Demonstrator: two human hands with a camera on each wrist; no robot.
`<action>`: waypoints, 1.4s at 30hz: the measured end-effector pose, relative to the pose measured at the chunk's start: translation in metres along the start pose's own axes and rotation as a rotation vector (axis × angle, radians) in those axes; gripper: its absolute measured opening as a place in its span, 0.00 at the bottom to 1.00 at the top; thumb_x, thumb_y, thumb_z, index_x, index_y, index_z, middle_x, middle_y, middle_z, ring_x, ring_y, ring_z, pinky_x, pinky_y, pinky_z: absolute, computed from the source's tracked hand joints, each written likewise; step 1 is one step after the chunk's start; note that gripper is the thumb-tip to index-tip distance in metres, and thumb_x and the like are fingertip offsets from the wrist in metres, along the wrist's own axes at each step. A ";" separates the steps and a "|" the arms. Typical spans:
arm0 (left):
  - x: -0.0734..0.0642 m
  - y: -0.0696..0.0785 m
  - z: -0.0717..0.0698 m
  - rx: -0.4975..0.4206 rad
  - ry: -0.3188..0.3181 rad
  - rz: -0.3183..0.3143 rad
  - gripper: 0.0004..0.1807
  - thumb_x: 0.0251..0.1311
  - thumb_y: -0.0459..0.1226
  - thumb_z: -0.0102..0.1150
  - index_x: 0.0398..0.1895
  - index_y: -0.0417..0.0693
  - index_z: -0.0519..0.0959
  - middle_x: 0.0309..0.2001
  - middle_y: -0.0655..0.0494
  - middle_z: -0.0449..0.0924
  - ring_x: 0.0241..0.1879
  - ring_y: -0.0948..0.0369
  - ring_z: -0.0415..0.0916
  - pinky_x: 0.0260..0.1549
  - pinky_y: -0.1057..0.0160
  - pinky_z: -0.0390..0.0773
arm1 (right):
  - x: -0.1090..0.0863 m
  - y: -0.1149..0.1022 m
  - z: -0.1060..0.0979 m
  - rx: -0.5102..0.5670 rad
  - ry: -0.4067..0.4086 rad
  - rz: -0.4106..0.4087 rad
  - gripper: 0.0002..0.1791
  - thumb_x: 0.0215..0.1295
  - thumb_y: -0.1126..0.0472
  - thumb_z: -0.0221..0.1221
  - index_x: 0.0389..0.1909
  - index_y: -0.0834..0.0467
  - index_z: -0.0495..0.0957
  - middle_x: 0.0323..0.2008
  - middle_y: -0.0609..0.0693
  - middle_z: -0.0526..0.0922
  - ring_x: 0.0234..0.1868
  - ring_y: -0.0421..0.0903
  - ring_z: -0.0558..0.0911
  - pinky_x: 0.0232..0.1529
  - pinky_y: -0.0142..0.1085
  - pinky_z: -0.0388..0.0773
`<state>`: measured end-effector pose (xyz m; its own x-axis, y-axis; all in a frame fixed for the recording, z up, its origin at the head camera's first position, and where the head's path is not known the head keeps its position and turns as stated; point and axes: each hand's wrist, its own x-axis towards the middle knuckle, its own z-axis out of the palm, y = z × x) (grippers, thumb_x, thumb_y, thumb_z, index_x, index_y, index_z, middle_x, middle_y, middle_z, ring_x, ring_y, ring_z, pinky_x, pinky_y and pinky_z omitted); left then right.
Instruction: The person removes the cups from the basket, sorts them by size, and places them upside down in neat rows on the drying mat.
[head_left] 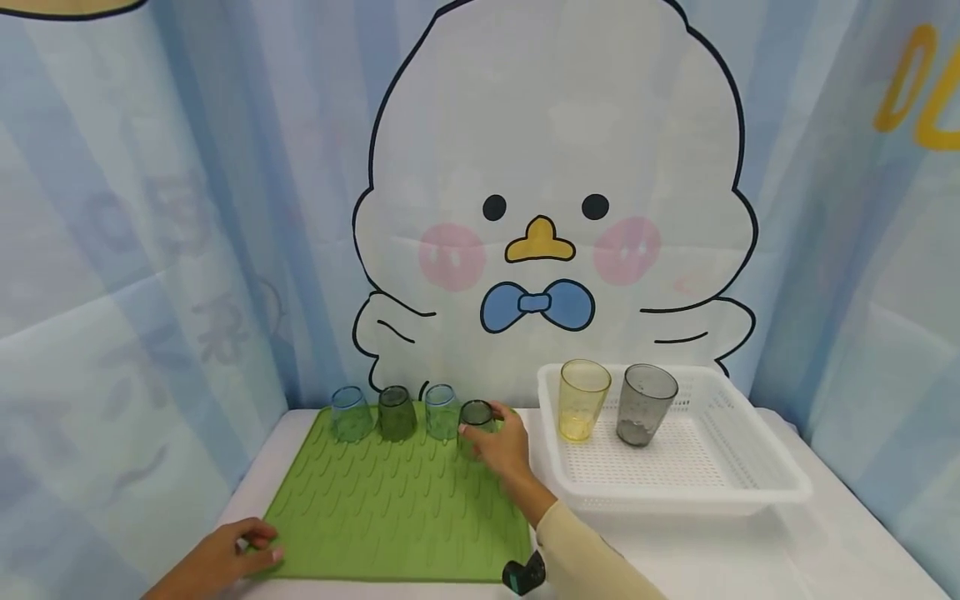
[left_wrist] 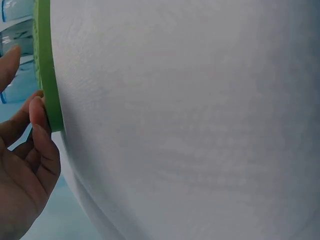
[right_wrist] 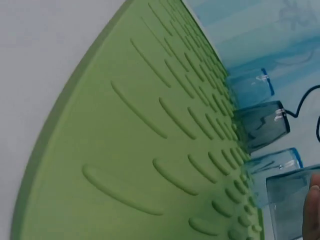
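At the back right of the green ridged mat [head_left: 390, 517], my right hand [head_left: 504, 446] grips a grey glass [head_left: 476, 412], thumb on one side and fingers on the other. In the right wrist view, part of this glass [right_wrist: 287, 200] shows beside a fingertip. To its left along the mat's back edge stand a blue glass [head_left: 442, 414], a dark grey glass [head_left: 397, 417] and another blue glass [head_left: 351, 417], narrower ends up. My left hand [head_left: 228, 554] rests at the mat's front left corner, fingertips against its edge [left_wrist: 52, 107] and thumb apart.
A white plastic basket [head_left: 765, 492] stands to the right of the mat. Inside it are a yellow glass [head_left: 585, 396] and a grey glass [head_left: 647, 400], both wide end up. A curtain [head_left: 555, 125] with a cartoon bird hangs behind the white table [head_left: 675, 550].
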<state>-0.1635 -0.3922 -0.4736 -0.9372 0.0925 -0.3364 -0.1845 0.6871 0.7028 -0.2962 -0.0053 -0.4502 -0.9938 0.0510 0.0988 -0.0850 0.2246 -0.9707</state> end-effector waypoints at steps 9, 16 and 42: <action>0.001 -0.002 0.001 -0.002 0.008 0.048 0.26 0.68 0.48 0.62 0.52 0.29 0.76 0.44 0.51 0.79 0.40 0.57 0.73 0.37 0.57 0.74 | 0.023 0.011 0.007 -0.041 0.112 0.036 0.37 0.56 0.59 0.72 0.66 0.63 0.71 0.62 0.64 0.74 0.20 0.41 0.83 0.34 0.38 0.82; 0.003 -0.004 0.002 -0.034 -0.006 0.054 0.25 0.67 0.45 0.63 0.51 0.30 0.76 0.44 0.51 0.78 0.41 0.57 0.73 0.38 0.56 0.74 | 0.033 0.015 0.009 -0.052 0.140 0.069 0.39 0.57 0.58 0.72 0.68 0.62 0.69 0.62 0.63 0.73 0.22 0.42 0.84 0.36 0.41 0.83; 0.005 -0.006 0.004 0.004 0.050 0.071 0.21 0.62 0.42 0.67 0.48 0.32 0.78 0.41 0.53 0.78 0.39 0.58 0.71 0.38 0.57 0.72 | 0.053 0.023 0.012 -0.104 0.163 0.064 0.36 0.56 0.61 0.72 0.65 0.65 0.70 0.59 0.66 0.75 0.21 0.43 0.84 0.39 0.44 0.83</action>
<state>-0.1660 -0.3930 -0.4824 -0.9614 0.1055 -0.2541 -0.1158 0.6827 0.7215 -0.3515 -0.0090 -0.4696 -0.9716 0.2231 0.0794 -0.0053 0.3149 -0.9491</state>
